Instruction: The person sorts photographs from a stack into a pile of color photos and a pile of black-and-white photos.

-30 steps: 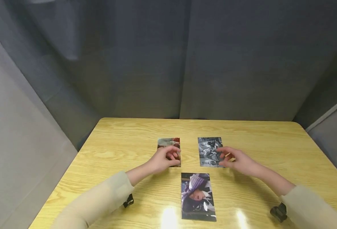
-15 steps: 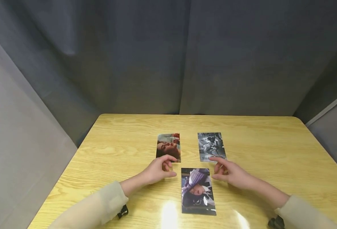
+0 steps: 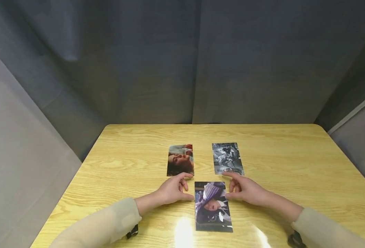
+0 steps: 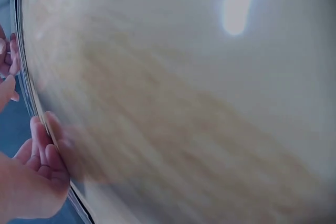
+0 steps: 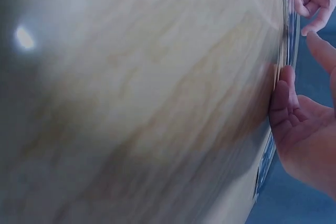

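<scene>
The purple photo (image 3: 213, 206) lies low in the frame's centre on the counter (image 3: 293, 165). The left hand (image 3: 171, 190) and right hand (image 3: 245, 190) touch its side edges, fingers loosely spread, gripping nothing.

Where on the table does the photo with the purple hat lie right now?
In the head view the purple-hat photo lies flat near the table's front edge, centred between the left hand and right hand, with two other photos just beyond it.

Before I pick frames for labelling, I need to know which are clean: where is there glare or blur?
Head view: sharp, but lamp glare on the table washes the near edge of the purple photo. Left wrist view: table smeared, one bright reflection, left hand soft. Right wrist view: blurred likewise, right hand clearer.
</scene>
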A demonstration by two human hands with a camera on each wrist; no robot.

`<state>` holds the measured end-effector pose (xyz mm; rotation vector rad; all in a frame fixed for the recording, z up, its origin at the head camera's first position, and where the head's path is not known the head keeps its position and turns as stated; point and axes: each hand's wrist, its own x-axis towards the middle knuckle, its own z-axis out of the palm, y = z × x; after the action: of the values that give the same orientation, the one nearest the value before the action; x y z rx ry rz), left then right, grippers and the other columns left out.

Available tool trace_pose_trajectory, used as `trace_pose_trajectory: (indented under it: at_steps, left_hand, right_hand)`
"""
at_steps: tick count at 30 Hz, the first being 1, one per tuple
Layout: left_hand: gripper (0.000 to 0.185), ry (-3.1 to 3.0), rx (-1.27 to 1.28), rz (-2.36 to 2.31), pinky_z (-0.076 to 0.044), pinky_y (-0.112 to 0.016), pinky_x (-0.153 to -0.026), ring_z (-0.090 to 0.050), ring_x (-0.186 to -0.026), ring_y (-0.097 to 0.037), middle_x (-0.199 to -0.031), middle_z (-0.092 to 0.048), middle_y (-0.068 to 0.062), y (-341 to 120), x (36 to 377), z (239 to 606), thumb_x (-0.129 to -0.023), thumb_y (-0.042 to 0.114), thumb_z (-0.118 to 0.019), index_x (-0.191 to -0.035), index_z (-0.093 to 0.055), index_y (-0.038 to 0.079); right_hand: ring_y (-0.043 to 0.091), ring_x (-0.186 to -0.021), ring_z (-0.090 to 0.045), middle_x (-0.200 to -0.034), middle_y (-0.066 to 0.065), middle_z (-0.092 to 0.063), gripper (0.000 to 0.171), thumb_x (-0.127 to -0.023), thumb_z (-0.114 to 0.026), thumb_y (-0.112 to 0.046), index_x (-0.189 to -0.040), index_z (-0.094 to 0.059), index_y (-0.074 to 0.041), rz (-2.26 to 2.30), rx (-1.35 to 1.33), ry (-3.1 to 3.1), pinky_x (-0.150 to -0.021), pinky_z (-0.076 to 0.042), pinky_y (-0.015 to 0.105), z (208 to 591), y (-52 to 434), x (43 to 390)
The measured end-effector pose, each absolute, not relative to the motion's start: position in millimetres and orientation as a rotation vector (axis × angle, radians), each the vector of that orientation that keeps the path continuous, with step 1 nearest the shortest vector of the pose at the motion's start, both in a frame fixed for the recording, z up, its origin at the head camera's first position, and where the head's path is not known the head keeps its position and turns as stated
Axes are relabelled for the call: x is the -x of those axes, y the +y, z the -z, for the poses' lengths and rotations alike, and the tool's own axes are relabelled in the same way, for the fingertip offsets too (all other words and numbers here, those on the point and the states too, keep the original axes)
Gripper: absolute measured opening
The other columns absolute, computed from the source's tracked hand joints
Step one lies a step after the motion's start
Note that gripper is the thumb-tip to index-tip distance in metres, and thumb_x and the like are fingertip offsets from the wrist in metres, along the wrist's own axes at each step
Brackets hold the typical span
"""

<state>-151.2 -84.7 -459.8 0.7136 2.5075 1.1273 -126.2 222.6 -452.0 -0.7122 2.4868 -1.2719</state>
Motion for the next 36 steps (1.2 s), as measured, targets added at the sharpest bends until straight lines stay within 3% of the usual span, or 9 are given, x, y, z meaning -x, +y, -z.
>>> trace_pose_trajectory:
  at_steps: [5, 10, 19, 36]
  left_hand:
    - [0.076, 2.605, -0.726, -0.956, -0.038, -0.024, -0.055, -0.046, -0.053, -0.005, -0.081, -0.057, 0.011, -80.0, 147.9, 458.1, -0.070, 0.039, -0.087, -0.135, -0.055, 0.016]
    - [0.080, 2.679, -0.749, -0.866, -0.038, -0.023, -0.058, -0.044, -0.058, -0.005, -0.079, -0.056, 0.013, -70.1, 147.0, 456.6, -0.065, 0.046, -0.088, -0.133, -0.058, 0.017]
    - [0.077, 2.719, -0.795, -0.757, -0.038, -0.021, -0.059, -0.045, -0.065, -0.004, -0.080, -0.054, 0.013, -64.9, 146.0, 455.8, -0.065, 0.042, -0.090, -0.131, -0.060, 0.018]
    - [0.069, 2.621, -0.780, -0.973, -0.038, -0.022, -0.060, -0.046, -0.063, -0.003, -0.088, -0.056, 0.009, -64.5, 141.7, 458.2, -0.069, 0.025, -0.090, -0.126, -0.053, 0.017]
  right_hand:
    - [0.007, -0.061, -0.048, -0.085, 0.002, -0.056, 0.077, -0.079, -0.080, -0.023, -0.141, -0.043, 0.005, 1.204, 0.709, 2.530, -0.055, -0.043, 0.024, 454.0, 218.4, 126.7]
    - [0.006, -0.059, -0.046, -0.084, 0.000, -0.056, 0.076, -0.076, -0.082, -0.023, -0.137, -0.047, 0.005, 1.152, 0.723, 2.585, -0.054, -0.043, 0.024, 452.4, 215.8, 125.6]
    - [0.004, -0.058, -0.036, -0.080, -0.007, -0.050, 0.071, -0.070, -0.087, -0.028, -0.130, -0.058, -0.002, 0.978, 0.706, 2.729, -0.053, -0.034, 0.026, 451.5, 205.3, 122.2]
    - [0.010, -0.068, -0.043, -0.093, 0.001, -0.050, 0.068, -0.067, -0.088, -0.025, -0.127, -0.059, -0.008, 1.013, 0.704, 2.798, -0.057, -0.038, 0.025, 452.5, 204.5, 117.7]
